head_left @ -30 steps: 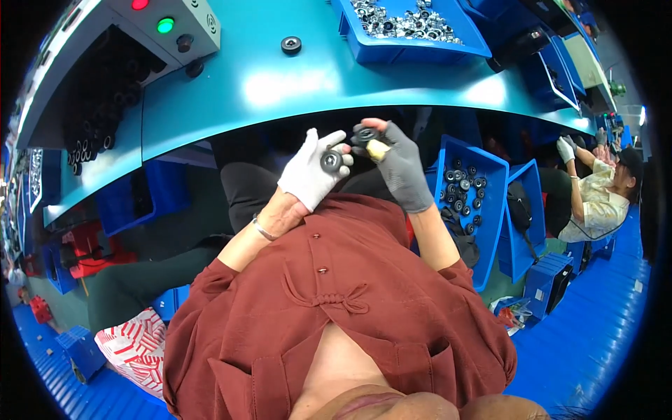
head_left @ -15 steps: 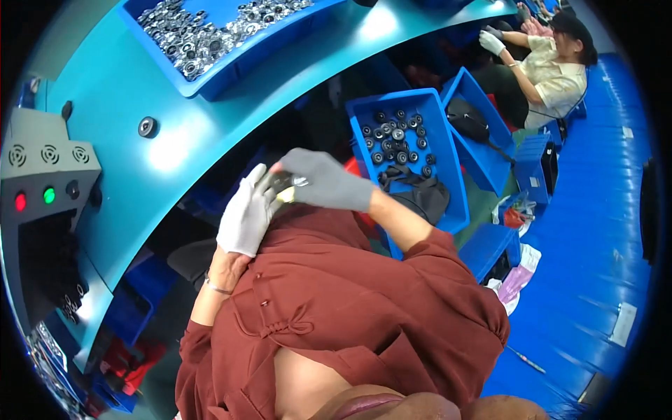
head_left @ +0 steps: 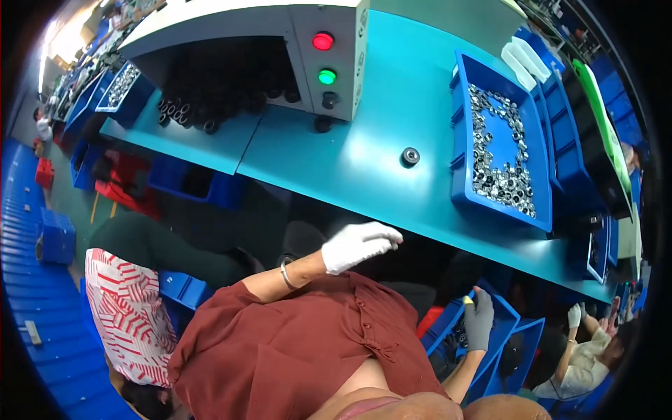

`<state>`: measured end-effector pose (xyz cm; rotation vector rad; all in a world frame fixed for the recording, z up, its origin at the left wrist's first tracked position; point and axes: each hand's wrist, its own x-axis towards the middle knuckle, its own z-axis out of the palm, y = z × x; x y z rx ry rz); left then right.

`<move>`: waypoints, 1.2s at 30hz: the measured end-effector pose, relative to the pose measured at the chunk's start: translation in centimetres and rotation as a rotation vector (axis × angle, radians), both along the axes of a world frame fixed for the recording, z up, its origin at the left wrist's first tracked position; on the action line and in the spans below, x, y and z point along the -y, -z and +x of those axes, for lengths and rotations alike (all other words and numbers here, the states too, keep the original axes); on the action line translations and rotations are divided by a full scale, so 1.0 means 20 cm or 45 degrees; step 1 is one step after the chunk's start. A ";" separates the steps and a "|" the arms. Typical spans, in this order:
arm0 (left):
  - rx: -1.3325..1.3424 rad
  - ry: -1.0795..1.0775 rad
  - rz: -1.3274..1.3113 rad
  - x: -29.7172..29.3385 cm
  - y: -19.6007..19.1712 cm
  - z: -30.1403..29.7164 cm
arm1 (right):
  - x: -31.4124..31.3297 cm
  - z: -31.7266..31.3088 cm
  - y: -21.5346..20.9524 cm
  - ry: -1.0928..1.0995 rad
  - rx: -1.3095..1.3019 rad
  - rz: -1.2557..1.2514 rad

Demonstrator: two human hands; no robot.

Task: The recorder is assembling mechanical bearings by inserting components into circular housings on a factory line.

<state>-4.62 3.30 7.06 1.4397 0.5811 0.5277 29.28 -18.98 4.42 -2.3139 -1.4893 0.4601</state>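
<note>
My left hand (head_left: 358, 246), in a white glove, is held in front of my body below the table edge. Its fingers are stretched out and slightly curved, and I see nothing in them. Down to the right, my right hand (head_left: 479, 322) in a grey glove is over a blue bin (head_left: 505, 323) with dark round parts in it. Its fingers point away from me, with the thumb apart and a yellow patch at the thumb tip. Nothing held shows there. A single black wheel-like part (head_left: 410, 157) lies on the turquoise table (head_left: 336, 164).
A grey machine (head_left: 325, 17) with red and green buttons stands on the table, dark rings at its opening. Right of it, a blue tray (head_left: 502, 213) holds many shiny small parts. Co-workers sit on either side: a patterned shirt (head_left: 126, 315) and a light shirt (head_left: 584, 367).
My view has swung left toward the machine. My hands, earlier together around a small dark part, are now apart; the right has moved to the bin and the dark part no longer shows between them.
</note>
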 end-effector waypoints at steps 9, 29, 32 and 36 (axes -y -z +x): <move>-0.206 -1.120 1.242 -0.54 -0.13 -0.45 | -0.49 -0.40 -0.29 -0.668 -0.477 -0.091; -1.131 -1.261 1.515 -1.41 -0.15 -0.61 | -1.26 -0.93 -0.42 -1.342 -0.348 0.135; -0.744 -1.003 1.742 -1.50 -0.17 -0.55 | -1.25 -0.95 -0.44 -1.298 -0.380 0.071; -0.910 -0.781 1.443 -1.58 -0.19 -0.47 | -1.26 -0.98 -0.41 -1.275 -0.366 0.029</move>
